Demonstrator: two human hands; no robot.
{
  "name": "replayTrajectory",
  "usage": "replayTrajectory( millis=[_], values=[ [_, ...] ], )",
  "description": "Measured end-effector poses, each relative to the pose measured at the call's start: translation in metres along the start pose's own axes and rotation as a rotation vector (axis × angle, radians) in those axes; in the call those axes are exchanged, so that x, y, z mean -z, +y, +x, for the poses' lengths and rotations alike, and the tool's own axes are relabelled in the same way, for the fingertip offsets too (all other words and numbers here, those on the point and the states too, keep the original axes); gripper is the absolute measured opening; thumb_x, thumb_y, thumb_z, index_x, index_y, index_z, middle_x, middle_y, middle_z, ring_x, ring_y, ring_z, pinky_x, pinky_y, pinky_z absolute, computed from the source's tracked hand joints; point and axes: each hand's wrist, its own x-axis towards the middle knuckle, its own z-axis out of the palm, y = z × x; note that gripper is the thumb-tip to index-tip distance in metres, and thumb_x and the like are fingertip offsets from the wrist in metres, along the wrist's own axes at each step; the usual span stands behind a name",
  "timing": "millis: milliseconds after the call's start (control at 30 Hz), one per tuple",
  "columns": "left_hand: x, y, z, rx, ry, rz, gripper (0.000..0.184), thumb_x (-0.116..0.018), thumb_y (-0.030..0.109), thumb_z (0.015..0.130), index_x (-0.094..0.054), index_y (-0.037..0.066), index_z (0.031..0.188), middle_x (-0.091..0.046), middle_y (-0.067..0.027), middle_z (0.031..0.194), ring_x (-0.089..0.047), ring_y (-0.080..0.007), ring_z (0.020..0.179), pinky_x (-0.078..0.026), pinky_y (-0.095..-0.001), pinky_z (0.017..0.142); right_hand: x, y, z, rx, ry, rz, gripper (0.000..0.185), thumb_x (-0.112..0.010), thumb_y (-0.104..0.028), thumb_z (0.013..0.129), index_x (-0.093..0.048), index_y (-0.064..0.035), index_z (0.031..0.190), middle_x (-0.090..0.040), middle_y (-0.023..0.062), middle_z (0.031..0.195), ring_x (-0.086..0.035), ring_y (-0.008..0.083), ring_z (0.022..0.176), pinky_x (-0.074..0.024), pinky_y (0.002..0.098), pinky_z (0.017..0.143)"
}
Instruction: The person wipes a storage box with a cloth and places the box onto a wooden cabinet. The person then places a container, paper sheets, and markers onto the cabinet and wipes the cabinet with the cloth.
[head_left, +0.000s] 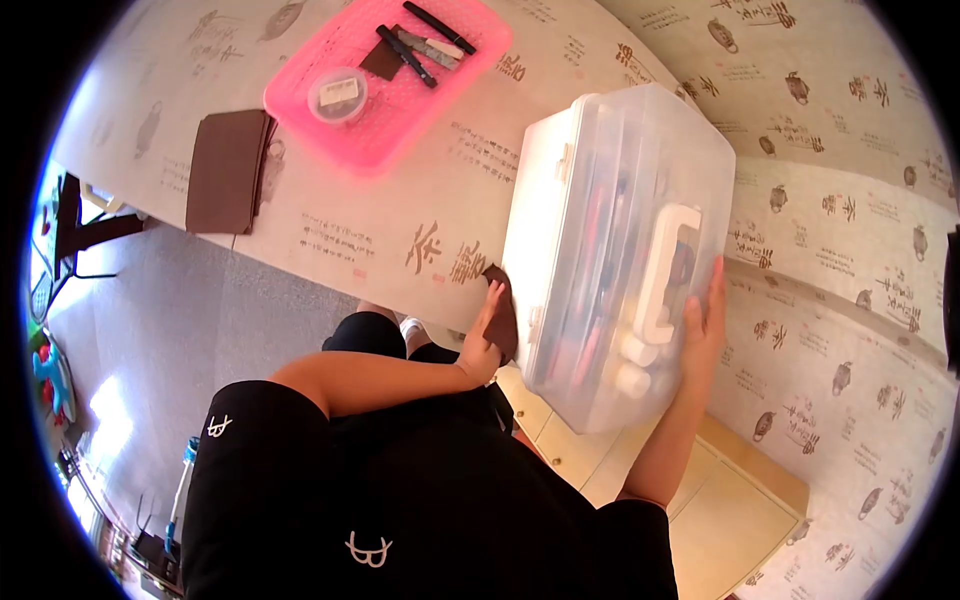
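Note:
A white box with a clear lid and a white handle point(580, 230) stands at the table's right edge, with bottles and other items dimly visible inside. My right hand point(704, 335) lies against the right side of its lid, fingers stretched out. At the box's lower left, my left hand point(482, 345) holds a small dark brown cloth point(505, 318) against the white base. The cloth is partly folded over at the box's edge.
On the table point(380, 220), a pink tray point(375, 150) holds a round clear container, two black pens, a brown piece and a small tool. Stacked brown sheets point(226, 172) lie left of it. Patterned wall covering is on the right; a cream cabinet point(720, 500) stands below.

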Motion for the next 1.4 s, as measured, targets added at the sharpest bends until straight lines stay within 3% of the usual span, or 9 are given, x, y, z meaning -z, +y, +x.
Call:
replayTrajectory(
  millis=[133, 233, 400, 600, 800, 833, 1133, 1333, 1400],
  values=[
    [-0.031, -0.042, 0.031, -0.121, 0.163, -0.468, 0.073, -0.026, -0.013, 0.079, -0.027, 0.002, 0.15, -0.023, -0.0181, 0.158, -0.023, -0.0301, 0.147, -0.016, -0.036, 0.119, 0.001, 0.011, 0.001, 0.021, -0.02, 0.002, 0.067, -0.056, -0.025, 0.093, -0.03, -0.0076, 0.152, -0.033, 0.0138, 0.155, -0.03, 0.0261, 0.144, -0.025, 0.0382, 0.116],
    [-0.012, -0.038, 0.109, -0.309, 0.146, -0.351, 0.062, -0.024, -0.008, 0.087, -0.033, -0.001, 0.147, -0.029, -0.0172, 0.156, -0.026, -0.0274, 0.145, -0.016, -0.0348, 0.118, 0.001, 0.001, -0.001, -0.018, -0.031, 0.0, 0.065, -0.055, -0.027, 0.095, -0.029, -0.0108, 0.153, -0.034, 0.0141, 0.155, -0.032, 0.0257, 0.143, -0.0259, 0.0371, 0.115],
    [-0.008, -0.02, 0.082, -0.331, 0.127, -0.181, 0.052, -0.024, -0.001, 0.095, -0.033, -0.002, 0.147, -0.031, -0.0177, 0.155, -0.027, -0.027, 0.144, -0.014, -0.0346, 0.119, 0.001, 0.0, -0.001, -0.028, -0.025, 0.015, 0.064, -0.054, -0.033, 0.097, -0.03, -0.0121, 0.153, -0.037, 0.0168, 0.153, -0.035, 0.0281, 0.141, -0.0269, 0.0367, 0.114],
    [-0.074, -0.093, -0.016, -0.036, 0.277, -1.014, 0.052, -0.034, 0.023, 0.106, -0.024, -0.004, 0.149, -0.029, -0.0186, 0.154, -0.032, -0.0278, 0.14, -0.024, -0.0407, 0.116, 0.004, 0.013, -0.002, 0.013, -0.021, -0.004, 0.069, -0.052, -0.047, 0.096, -0.031, -0.0118, 0.152, -0.04, 0.0195, 0.15, -0.038, 0.0311, 0.139, -0.0286, 0.0368, 0.113],
    [-0.098, 0.041, -0.031, 0.658, 0.517, -1.341, 0.046, -0.029, 0.037, 0.102, -0.048, 0.009, 0.132, -0.055, -0.0065, 0.126, -0.054, -0.0307, 0.106, -0.046, -0.0489, 0.083, 0.003, 0.024, 0.002, 0.072, -0.028, 0.008, 0.075, -0.047, -0.059, 0.095, -0.032, -0.0125, 0.152, -0.04, 0.0195, 0.15, -0.04, 0.0315, 0.138, -0.029, 0.0372, 0.112],
    [-0.098, 0.058, -0.034, 0.635, 0.356, -1.272, 0.051, -0.028, 0.045, 0.1, -0.048, 0.011, 0.133, -0.054, -0.0088, 0.128, -0.053, -0.0332, 0.103, -0.043, -0.0509, 0.078, 0.005, 0.025, 0.001, 0.069, -0.035, 0.005, 0.075, -0.045, -0.06, 0.095, -0.032, -0.013, 0.152, -0.04, 0.0191, 0.15, -0.04, 0.0315, 0.137, -0.0292, 0.0371, 0.112],
    [-0.048, 0.105, -0.003, 0.722, 0.255, -1.091, 0.057, -0.02, 0.04, 0.102, -0.045, 0.007, 0.141, -0.046, -0.0173, 0.144, -0.048, -0.0372, 0.125, -0.041, -0.0543, 0.102, 0.006, 0.025, -0.027, -0.118, -0.044, -0.2, 0.085, -0.033, -0.067, 0.095, -0.013, -0.0118, 0.156, -0.043, 0.0377, 0.132, -0.052, 0.0468, 0.119, -0.0408, 0.0466, 0.103],
    [0.001, 0.069, 0.03, 0.468, 0.242, -0.889, 0.041, -0.028, 0.023, 0.104, -0.04, 0.006, 0.14, -0.052, -0.0112, 0.134, -0.05, -0.0267, 0.124, -0.044, -0.0444, 0.102, 0.013, -0.002, -0.078, -0.203, -0.131, -0.267, 0.101, -0.035, -0.073, 0.091, -0.005, 0.0008, 0.153, -0.041, 0.0423, 0.128, -0.057, 0.0505, 0.109, -0.0488, 0.0473, 0.091],
    [-0.004, 0.064, 0.034, 0.164, 0.195, -0.835, 0.039, -0.028, 0.017, 0.101, -0.042, 0.009, 0.137, -0.056, -0.0082, 0.122, -0.054, -0.0214, 0.112, -0.049, -0.0388, 0.09, -0.002, 0.004, -0.099, -0.07, -0.122, -0.373, 0.113, -0.05, -0.072, 0.086, -0.004, 0.0084, 0.15, -0.043, 0.0417, 0.126, -0.058, 0.0481, 0.106, -0.0505, 0.0459, 0.087]
  ],
)
